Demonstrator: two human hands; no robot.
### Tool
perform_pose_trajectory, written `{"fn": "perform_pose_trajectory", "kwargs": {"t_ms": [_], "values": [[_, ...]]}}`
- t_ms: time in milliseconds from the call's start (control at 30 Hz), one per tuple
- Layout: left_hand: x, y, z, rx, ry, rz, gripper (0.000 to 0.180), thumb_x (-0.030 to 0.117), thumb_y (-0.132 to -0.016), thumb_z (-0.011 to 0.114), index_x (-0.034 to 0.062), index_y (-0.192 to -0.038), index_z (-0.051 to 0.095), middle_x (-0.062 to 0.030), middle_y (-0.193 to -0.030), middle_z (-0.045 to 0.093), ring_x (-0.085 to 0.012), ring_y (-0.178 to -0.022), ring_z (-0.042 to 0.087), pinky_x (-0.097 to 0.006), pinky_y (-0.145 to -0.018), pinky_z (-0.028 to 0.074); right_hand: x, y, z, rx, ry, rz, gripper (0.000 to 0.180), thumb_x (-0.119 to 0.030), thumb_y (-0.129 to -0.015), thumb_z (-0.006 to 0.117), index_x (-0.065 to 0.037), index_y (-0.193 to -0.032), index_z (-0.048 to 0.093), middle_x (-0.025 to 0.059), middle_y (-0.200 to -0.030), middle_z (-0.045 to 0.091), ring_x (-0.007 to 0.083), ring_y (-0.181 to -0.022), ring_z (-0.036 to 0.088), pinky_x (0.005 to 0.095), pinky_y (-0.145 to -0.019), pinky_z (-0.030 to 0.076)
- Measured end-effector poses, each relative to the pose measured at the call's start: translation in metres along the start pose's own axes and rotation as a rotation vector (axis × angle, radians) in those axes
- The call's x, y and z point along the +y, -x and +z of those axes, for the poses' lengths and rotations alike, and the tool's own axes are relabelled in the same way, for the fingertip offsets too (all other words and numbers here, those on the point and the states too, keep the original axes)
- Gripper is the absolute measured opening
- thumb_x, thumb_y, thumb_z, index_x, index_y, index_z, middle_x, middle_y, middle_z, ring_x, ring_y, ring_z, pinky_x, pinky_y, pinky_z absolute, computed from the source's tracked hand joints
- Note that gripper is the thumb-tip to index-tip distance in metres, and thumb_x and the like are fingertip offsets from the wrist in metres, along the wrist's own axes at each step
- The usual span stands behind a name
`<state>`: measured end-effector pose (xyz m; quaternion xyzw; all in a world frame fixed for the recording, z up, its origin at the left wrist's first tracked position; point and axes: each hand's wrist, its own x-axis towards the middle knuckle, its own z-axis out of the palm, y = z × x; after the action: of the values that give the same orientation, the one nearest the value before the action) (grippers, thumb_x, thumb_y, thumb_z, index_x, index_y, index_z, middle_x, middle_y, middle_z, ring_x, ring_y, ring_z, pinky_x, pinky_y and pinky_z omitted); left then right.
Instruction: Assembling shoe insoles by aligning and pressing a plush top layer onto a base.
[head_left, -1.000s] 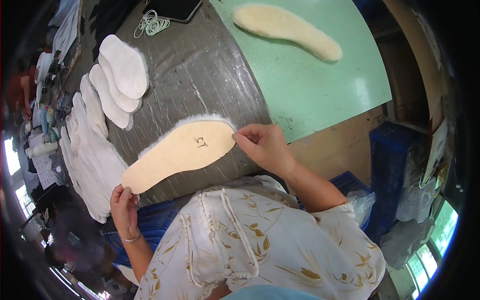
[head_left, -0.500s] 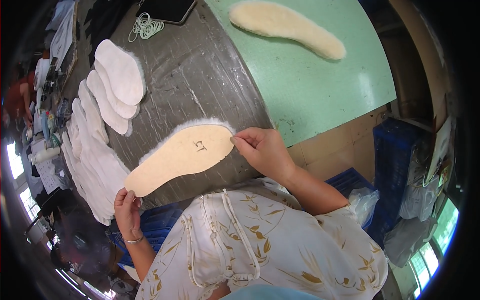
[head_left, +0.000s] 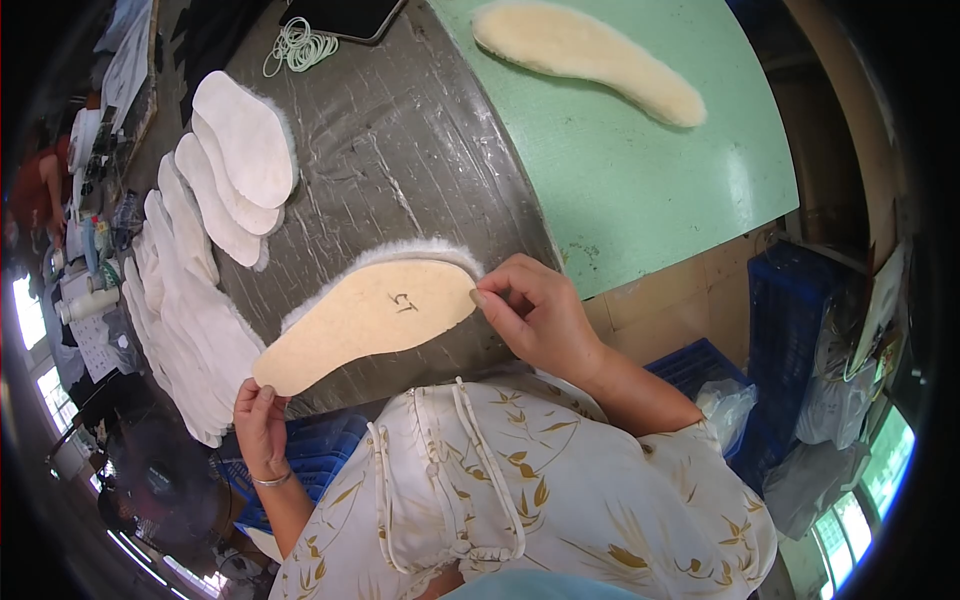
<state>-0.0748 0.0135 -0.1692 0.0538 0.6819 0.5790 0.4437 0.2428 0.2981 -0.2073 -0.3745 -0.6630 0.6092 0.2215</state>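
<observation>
A cream shoe insole [head_left: 350,335] is stretched between my hands at the table's near edge, its flat side up with a dark handwritten mark. White fleece shows along its far edge; whether that is its own underside or a second insole beneath, I cannot tell. My left hand [head_left: 262,430] pinches the narrower end between thumb and fingers, close to a pile of white insoles [head_left: 205,330]. At the wider end, my right hand [head_left: 540,315] grips the rim with thumb and forefinger.
A few white insoles [head_left: 245,145] lie overlapped at the far left. One yellowish fleece insole [head_left: 590,60] rests on the green board [head_left: 650,190] at the right. Pale elastic bands [head_left: 298,45] and a dark tablet-like object [head_left: 350,12] are at the back. Blue crates [head_left: 785,330] stand at the right.
My right hand and the insole's wider end have shifted slightly right and down. More fleece now shows along the far edge, with a gap below the cream rim.
</observation>
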Motion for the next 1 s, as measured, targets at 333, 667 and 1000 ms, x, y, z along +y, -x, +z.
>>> {"fn": "perform_pose_trajectory", "kwargs": {"t_ms": [333,667,1000], "values": [[-0.004,-0.007,0.003,-0.009,-0.004,-0.085,0.009,0.007,-0.093,0.065,0.003,-0.1,0.062,-0.0073,-0.099,0.069,-0.0156,-0.087,0.067,-0.031,-0.08,0.057,0.008,-0.001,0.007,0.023,-0.036,0.178,0.012,-0.01,-0.093,0.068,0.002,-0.095,0.065,-0.0002,-0.074,0.062,0.0022,-0.059,0.052,0.0204,-0.051,0.042],[-0.004,-0.006,0.014,0.024,-0.026,-0.052,0.014,0.01,-0.095,0.063,0.0039,-0.106,0.056,-0.0059,-0.098,0.066,-0.0142,-0.086,0.066,-0.03,-0.079,0.058,0.004,-0.005,0.008,0.045,0.0,0.172,0.011,-0.012,-0.088,0.07,-0.001,-0.09,0.07,0.0109,-0.081,0.069,0.0188,-0.058,0.06,0.0299,-0.055,0.048],[-0.007,-0.005,0.014,-0.089,0.082,0.018,0.016,0.007,-0.097,0.058,0.0061,-0.112,0.053,-0.0067,-0.116,0.063,-0.017,-0.11,0.059,-0.034,-0.101,0.044,0.007,0.011,0.001,-0.132,-0.196,-0.012,0.014,-0.002,-0.09,0.067,-0.002,-0.103,0.063,0.0068,-0.089,0.068,0.0086,-0.06,0.058,0.0227,-0.053,0.047]]}}
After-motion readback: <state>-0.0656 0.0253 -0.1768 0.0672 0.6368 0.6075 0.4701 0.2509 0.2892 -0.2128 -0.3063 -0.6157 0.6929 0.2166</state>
